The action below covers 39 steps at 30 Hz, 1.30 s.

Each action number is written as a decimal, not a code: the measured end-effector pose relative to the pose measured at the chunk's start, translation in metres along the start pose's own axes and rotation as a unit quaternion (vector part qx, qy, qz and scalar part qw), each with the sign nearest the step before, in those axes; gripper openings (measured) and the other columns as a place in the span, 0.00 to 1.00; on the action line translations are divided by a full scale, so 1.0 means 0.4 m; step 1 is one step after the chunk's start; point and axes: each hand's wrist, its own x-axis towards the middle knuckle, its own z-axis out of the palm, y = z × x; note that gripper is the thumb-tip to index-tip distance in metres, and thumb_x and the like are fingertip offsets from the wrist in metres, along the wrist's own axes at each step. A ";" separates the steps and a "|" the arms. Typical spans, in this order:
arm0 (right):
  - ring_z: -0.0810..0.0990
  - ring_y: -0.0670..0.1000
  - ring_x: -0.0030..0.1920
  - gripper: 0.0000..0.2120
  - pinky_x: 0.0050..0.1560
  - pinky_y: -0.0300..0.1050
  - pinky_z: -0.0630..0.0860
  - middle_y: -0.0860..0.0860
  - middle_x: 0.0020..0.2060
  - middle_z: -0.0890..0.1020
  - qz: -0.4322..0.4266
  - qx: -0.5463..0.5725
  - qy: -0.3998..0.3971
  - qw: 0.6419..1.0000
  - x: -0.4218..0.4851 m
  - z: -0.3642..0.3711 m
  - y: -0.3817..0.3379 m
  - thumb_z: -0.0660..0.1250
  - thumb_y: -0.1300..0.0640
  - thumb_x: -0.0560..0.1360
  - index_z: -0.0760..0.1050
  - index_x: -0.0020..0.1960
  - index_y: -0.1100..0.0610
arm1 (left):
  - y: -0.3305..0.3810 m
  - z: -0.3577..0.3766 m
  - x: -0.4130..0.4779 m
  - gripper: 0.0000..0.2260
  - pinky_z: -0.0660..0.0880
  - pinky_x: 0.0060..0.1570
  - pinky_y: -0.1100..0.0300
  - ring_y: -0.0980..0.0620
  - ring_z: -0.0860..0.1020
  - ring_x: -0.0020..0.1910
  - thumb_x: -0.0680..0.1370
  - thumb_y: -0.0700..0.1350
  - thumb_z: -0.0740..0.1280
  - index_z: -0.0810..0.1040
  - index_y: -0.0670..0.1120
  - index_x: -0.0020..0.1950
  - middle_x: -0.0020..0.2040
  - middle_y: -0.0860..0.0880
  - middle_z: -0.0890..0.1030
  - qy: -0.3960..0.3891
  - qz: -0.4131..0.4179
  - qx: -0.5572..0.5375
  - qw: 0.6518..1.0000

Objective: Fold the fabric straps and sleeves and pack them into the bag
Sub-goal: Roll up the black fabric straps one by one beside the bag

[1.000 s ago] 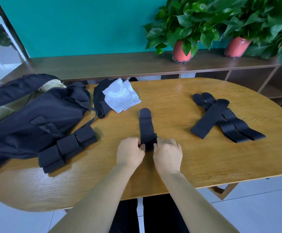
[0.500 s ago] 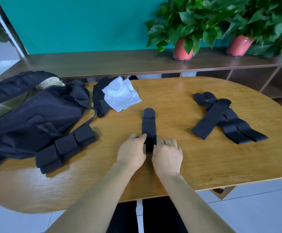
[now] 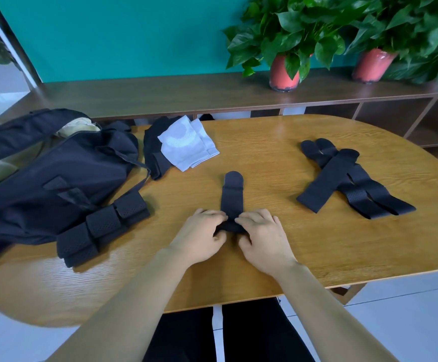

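Observation:
A black fabric strap [image 3: 232,194] lies lengthwise on the wooden table [image 3: 304,246], its rounded end pointing away from me. My left hand [image 3: 202,236] and my right hand [image 3: 262,236] pinch its near end from both sides, where the strap is rolled up into a small fold. Three folded black straps [image 3: 103,226] lie in a row against the black bag [image 3: 53,178] at the left. Unfolded black straps [image 3: 348,176] lie crossed at the right. White sleeves [image 3: 186,143] rest on black fabric [image 3: 152,152] beside the bag.
The bag's top is open, showing a pale lining [image 3: 76,126]. Behind the table runs a dark wooden shelf [image 3: 186,95] carrying two potted plants [image 3: 285,71] [image 3: 371,66] in red pots. The table's near edge curves just under my forearms.
My hands have rolled the strap's near end further up, so the flat stretch looks shorter. Fingers that lay flat beside the strap now curl around the fold.

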 end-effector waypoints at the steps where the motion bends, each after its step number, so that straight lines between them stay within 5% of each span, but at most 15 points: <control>1: 0.71 0.51 0.61 0.17 0.58 0.47 0.68 0.47 0.55 0.80 0.010 0.030 0.011 0.999 -0.006 -0.003 0.002 0.64 0.59 0.73 0.78 0.61 0.56 | 0.000 0.003 -0.009 0.18 0.68 0.63 0.59 0.52 0.71 0.64 0.80 0.47 0.62 0.72 0.50 0.70 0.64 0.52 0.76 0.015 -0.014 -0.043 0.999; 5: 0.74 0.51 0.56 0.17 0.53 0.47 0.73 0.50 0.47 0.82 0.127 0.138 0.082 0.979 -0.008 0.006 -0.022 0.66 0.58 0.77 0.74 0.65 0.57 | 0.018 0.029 -0.020 0.07 0.78 0.47 0.53 0.54 0.80 0.44 0.78 0.45 0.66 0.80 0.48 0.55 0.46 0.52 0.83 0.125 -0.083 -0.137 0.979; 8: 0.76 0.52 0.50 0.16 0.41 0.43 0.72 0.52 0.43 0.83 0.185 0.133 0.119 0.966 0.006 0.023 -0.045 0.65 0.57 0.77 0.75 0.64 0.57 | 0.041 0.038 -0.015 0.06 0.79 0.47 0.54 0.53 0.81 0.44 0.78 0.44 0.67 0.81 0.46 0.52 0.46 0.51 0.84 0.174 -0.126 -0.133 0.967; 13: 0.77 0.55 0.40 0.02 0.33 0.42 0.69 0.53 0.34 0.80 0.173 0.063 0.143 0.972 0.028 0.035 -0.068 0.69 0.61 0.73 0.80 0.45 0.59 | 0.055 0.040 -0.007 0.06 0.78 0.44 0.60 0.53 0.80 0.44 0.77 0.45 0.67 0.81 0.45 0.50 0.46 0.50 0.83 0.182 -0.166 -0.090 0.965; 17: 0.77 0.54 0.33 0.06 0.27 0.42 0.70 0.51 0.30 0.79 0.159 0.025 0.161 0.974 0.032 0.047 -0.067 0.76 0.64 0.65 0.81 0.40 0.58 | 0.056 0.039 -0.006 0.03 0.74 0.39 0.63 0.54 0.79 0.40 0.76 0.45 0.68 0.76 0.48 0.44 0.42 0.51 0.81 0.173 -0.165 -0.090 0.967; 19: 0.77 0.55 0.34 0.07 0.27 0.43 0.72 0.51 0.31 0.80 0.154 0.019 0.159 0.975 0.031 0.048 -0.066 0.76 0.64 0.64 0.82 0.41 0.58 | 0.056 0.034 -0.008 0.03 0.75 0.39 0.62 0.54 0.79 0.40 0.76 0.44 0.68 0.75 0.48 0.47 0.43 0.51 0.81 0.172 -0.157 -0.094 0.968; 24: 0.79 0.56 0.37 0.10 0.30 0.46 0.76 0.53 0.34 0.81 0.154 0.006 0.138 0.978 0.031 0.044 -0.072 0.76 0.63 0.64 0.82 0.46 0.59 | 0.056 0.024 -0.010 0.26 0.78 0.46 0.59 0.52 0.79 0.48 0.78 0.46 0.65 0.62 0.50 0.76 0.50 0.50 0.81 0.131 -0.130 -0.033 0.982; 28: 0.79 0.55 0.36 0.15 0.30 0.46 0.74 0.52 0.34 0.81 0.141 -0.012 0.131 0.981 0.028 0.042 -0.067 0.77 0.62 0.62 0.83 0.49 0.57 | 0.058 0.015 -0.013 0.22 0.78 0.45 0.58 0.50 0.78 0.49 0.80 0.48 0.61 0.64 0.53 0.75 0.53 0.49 0.78 0.102 -0.121 0.017 0.987; 34: 0.76 0.55 0.34 0.07 0.28 0.45 0.70 0.52 0.34 0.77 0.099 -0.051 0.133 0.985 0.018 0.050 -0.063 0.74 0.65 0.62 0.83 0.39 0.57 | 0.061 0.001 -0.006 0.22 0.76 0.44 0.56 0.49 0.76 0.50 0.77 0.51 0.60 0.67 0.50 0.71 0.55 0.48 0.74 0.022 -0.121 0.037 0.992; 39: 0.76 0.55 0.45 0.18 0.39 0.49 0.76 0.52 0.44 0.78 0.059 -0.013 0.061 0.996 0.006 0.030 -0.037 0.62 0.58 0.64 0.81 0.51 0.58 | 0.025 -0.010 -0.010 0.29 0.75 0.54 0.56 0.51 0.71 0.59 0.75 0.52 0.65 0.62 0.50 0.75 0.65 0.51 0.66 -0.018 -0.097 0.012 0.995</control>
